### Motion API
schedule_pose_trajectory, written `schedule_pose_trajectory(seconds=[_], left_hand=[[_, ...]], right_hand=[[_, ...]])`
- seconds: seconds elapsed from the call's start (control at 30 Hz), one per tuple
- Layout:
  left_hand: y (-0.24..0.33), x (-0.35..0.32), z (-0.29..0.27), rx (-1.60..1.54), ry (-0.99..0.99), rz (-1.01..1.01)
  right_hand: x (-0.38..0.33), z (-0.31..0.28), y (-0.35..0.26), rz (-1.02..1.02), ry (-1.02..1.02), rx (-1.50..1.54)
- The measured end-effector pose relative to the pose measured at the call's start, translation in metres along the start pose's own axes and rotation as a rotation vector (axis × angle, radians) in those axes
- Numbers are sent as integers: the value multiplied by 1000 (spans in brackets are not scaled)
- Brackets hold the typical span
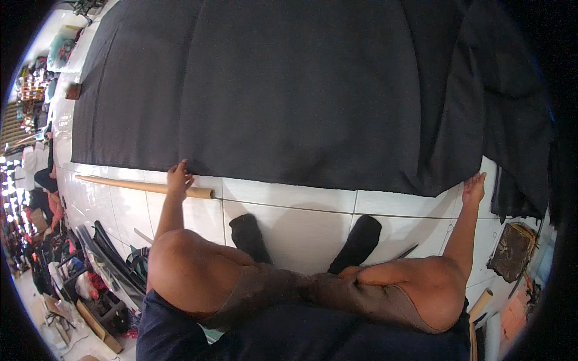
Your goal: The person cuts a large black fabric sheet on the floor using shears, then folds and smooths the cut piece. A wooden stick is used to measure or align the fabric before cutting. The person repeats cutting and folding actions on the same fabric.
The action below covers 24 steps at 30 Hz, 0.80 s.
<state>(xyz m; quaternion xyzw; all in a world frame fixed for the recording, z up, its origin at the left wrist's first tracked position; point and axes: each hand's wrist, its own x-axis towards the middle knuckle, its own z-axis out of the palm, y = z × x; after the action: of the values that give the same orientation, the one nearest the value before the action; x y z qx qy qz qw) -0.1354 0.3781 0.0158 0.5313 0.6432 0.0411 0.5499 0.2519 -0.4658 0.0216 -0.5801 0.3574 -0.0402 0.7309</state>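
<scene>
A large sheet of black fabric [289, 96] lies spread over the white tiled floor in front of me, with soft creases running away from me. At its near edge, left of the middle, my left hand [178, 179] has its fingers closed on the hem. Far over to the right, my right hand [474, 188] pinches the same near edge beside a fold. Just under my left wrist a long cardboard tube [138, 186] rests on the tiles. To the right, the fabric bunches into loose folds, and a part of it hangs past my right hand.
My feet in black socks [248, 236] stand between my arms. A small brown block [73, 91] sits by the fabric's far left edge. A worn dark square object [512, 251] lies at right, near another tube [481, 302]. Clutter and a person's leg [47, 174] line the left side.
</scene>
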Motion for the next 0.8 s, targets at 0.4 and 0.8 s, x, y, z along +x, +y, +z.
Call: schedule_pose_trajectory(seconds=[0.4, 0.8], left_hand=[[-23, -12, 3, -295, 178, 118], [50, 9, -28, -557, 125, 169]], right_hand=[[-125, 80, 90, 193, -381, -304], [-75, 220, -120, -165, -460, 18]])
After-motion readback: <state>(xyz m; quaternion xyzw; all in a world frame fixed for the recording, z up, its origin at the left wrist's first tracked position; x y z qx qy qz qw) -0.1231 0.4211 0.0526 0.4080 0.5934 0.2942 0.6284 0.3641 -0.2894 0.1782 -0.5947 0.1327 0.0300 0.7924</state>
